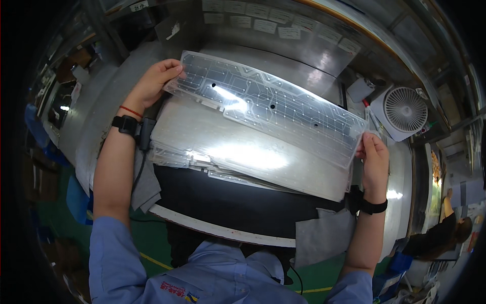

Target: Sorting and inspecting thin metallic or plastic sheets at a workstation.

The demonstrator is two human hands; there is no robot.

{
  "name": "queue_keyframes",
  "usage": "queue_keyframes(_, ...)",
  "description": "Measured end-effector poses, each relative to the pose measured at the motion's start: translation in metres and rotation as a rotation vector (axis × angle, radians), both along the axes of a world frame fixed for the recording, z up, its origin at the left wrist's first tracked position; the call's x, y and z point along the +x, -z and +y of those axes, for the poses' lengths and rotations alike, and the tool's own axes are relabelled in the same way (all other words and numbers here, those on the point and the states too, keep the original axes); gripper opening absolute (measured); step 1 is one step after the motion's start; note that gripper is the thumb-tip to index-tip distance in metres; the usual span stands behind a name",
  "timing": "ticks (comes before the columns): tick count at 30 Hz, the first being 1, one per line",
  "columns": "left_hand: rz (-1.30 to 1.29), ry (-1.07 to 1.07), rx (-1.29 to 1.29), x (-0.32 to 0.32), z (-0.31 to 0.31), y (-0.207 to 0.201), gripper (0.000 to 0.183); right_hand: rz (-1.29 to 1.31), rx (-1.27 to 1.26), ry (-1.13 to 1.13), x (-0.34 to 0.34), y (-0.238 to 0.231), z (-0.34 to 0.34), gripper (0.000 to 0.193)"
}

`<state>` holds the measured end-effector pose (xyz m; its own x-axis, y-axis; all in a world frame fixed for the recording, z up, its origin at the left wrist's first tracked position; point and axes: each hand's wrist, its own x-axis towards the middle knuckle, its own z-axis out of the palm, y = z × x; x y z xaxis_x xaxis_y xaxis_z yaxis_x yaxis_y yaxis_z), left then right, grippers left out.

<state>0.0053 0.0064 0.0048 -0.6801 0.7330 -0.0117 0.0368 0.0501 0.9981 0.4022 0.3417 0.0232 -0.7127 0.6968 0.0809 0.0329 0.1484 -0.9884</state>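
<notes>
Between my two hands a clear keyboard membrane sheet (273,99), printed with fine circuit lines and dots, is stretched out and tilted. My left hand (158,78) pinches its left end near the upper corner. At the other end, my right hand (373,151) grips the right edge between thumb and fingers. Light glares off the sheet's left half. Below it lies a plain silvery sheet (202,134) on a stack of similar membrane sheets (228,175), whose edges show at the front. The stack rests on a black mat (177,187).
A grey cloth (324,235) hangs over the front edge at right, another cloth (147,190) at left. A white fan (405,111) and a white container (360,90) stand at back right. Paper labels (266,26) line the back panel. Another person (440,235) is far right.
</notes>
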Motion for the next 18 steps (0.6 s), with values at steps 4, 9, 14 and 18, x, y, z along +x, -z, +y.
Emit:
queue_keyframes(4,-0.032,-0.011,0.049,-0.006,-0.003,0.002,0.021,-0.038,0.009,0.059,-0.004,-0.005,-0.009,0.017)
queue_keyframes(9,-0.086,-0.024,0.071,-0.001,0.001,-0.003,0.019,-0.023,0.028,-0.010,0.001,-0.005,-0.003,0.020)
queue_keyframes(14,-0.140,0.141,0.213,-0.019,-0.014,0.001,0.018,0.131,-0.022,0.052,-0.004,-0.008,-0.011,0.023)
queue_keyframes(18,-0.125,0.023,0.178,0.003,-0.003,-0.009,0.019,0.289,-0.120,0.017,0.000,-0.007,-0.006,0.020)
